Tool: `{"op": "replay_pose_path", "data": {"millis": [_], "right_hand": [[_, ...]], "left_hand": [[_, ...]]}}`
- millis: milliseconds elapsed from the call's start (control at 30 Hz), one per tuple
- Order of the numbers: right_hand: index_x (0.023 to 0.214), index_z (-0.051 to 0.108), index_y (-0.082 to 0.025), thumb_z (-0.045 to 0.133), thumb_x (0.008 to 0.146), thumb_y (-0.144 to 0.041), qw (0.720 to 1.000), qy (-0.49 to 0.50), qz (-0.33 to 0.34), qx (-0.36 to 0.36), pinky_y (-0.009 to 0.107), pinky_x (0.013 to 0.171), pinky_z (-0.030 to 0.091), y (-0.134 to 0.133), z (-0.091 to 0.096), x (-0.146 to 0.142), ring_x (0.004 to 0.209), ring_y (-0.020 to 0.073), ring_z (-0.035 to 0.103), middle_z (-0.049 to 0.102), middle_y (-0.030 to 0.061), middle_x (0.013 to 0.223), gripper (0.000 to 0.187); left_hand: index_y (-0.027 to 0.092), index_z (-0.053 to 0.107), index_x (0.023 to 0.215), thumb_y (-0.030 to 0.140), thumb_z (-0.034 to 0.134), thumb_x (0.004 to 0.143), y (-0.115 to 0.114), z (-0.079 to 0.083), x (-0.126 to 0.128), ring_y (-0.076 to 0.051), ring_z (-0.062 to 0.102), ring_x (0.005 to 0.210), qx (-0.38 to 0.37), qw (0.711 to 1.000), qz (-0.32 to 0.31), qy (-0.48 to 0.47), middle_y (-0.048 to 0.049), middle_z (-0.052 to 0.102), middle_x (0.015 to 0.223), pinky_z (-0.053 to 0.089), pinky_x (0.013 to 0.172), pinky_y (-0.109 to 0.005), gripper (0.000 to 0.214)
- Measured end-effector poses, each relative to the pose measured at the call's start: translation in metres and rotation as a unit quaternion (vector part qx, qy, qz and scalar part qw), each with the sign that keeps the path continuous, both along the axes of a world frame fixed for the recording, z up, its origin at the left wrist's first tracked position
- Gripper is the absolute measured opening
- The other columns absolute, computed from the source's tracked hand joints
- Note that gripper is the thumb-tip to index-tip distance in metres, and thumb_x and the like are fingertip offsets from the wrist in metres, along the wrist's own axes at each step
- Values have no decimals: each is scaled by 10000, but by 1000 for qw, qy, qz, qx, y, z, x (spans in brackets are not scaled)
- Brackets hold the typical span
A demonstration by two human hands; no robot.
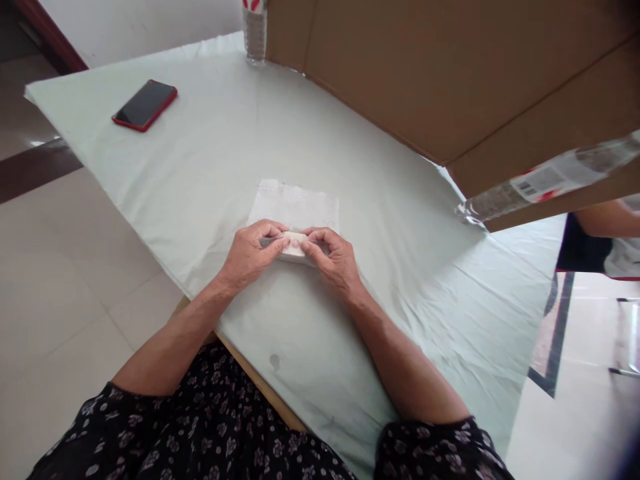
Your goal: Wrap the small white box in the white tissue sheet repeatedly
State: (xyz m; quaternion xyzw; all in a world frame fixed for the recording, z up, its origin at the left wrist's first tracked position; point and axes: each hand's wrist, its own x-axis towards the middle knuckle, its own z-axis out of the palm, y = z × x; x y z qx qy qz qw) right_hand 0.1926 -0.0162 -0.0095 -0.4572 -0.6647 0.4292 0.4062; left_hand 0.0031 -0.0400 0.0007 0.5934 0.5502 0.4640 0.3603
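My left hand and my right hand meet near the front edge of the table. Between them is a small pale, cream-white roll or block, pinched by thumbs and fingers from both ends. Its exact kind cannot be made out, as the fingers cover much of it. Beneath and behind the hands a white sheet, like a tissue or thin cloth, lies flat, its near part hidden by my hands.
A pale green cloth covers the table. A phone in a red case lies at the far left. Large brown cardboard stands at the back right, with one clear bottle and another against it. Another person's arm shows at right.
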Motion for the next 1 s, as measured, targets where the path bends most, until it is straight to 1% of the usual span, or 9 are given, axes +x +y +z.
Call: {"op": "replay_pose_path", "data": {"millis": [200, 333, 433, 533, 800, 933, 1000], "right_hand": [[797, 616, -231, 656, 876, -377, 1000, -10, -9, 17, 321, 845, 501, -4, 3, -3, 891, 181, 670, 758, 21, 964, 170], [804, 623, -230, 649, 879, -367, 999, -18, -22, 15, 319, 833, 504, -6, 2, -4, 874, 179, 666, 754, 21, 945, 159], [810, 626, -228, 640, 878, -361, 999, -19, -24, 11, 311, 789, 507, -6, 0, -4, 832, 175, 661, 743, 19, 898, 150], [813, 627, -228, 638, 875, -356, 999, -18, -24, 17, 312, 786, 507, -7, -2, -4, 814, 172, 658, 735, 15, 868, 142], [828, 630, -227, 638, 880, -360, 999, -19, -24, 11, 314, 783, 499, -7, -2, -4, 808, 167, 645, 718, 8, 857, 143], [873, 641, -226, 630, 876, -364, 999, -25, -31, 8, 306, 740, 489, -4, -6, -2, 761, 157, 617, 696, -2, 825, 139], [901, 645, -223, 628, 874, -363, 999, -27, -41, 9, 314, 749, 498, -1, -8, 0, 766, 161, 624, 703, 2, 839, 144]], "left_hand": [[195, 671, 748, 314, 683, 835, -2, -4, -1, -205, 705, 951, 22, 1000, -1, -5, -58, 769, 993, 529, 873, -335, 148], [190, 678, 755, 293, 686, 839, -4, -4, 0, -195, 706, 929, 22, 1000, -1, -18, -57, 765, 969, 531, 842, -317, 134], [187, 674, 746, 272, 681, 841, -4, -4, 0, -180, 702, 875, 22, 999, -5, -25, -50, 761, 912, 527, 821, -309, 128], [187, 666, 740, 256, 672, 841, -4, -3, 0, -168, 685, 817, 23, 1000, -6, -20, -36, 751, 846, 518, 785, -300, 122], [188, 666, 756, 277, 665, 824, -2, 0, -1, -171, 672, 808, -14, 1000, -16, -6, -28, 739, 825, 512, 777, -305, 113], [192, 663, 750, 297, 671, 800, 0, 2, -1, -169, 658, 776, -31, 999, -13, 7, -16, 725, 783, 515, 751, -301, 117], [192, 658, 741, 291, 669, 789, 1, 2, -1, -166, 650, 764, -37, 999, -10, 10, -12, 719, 770, 512, 736, -296, 111]]}}
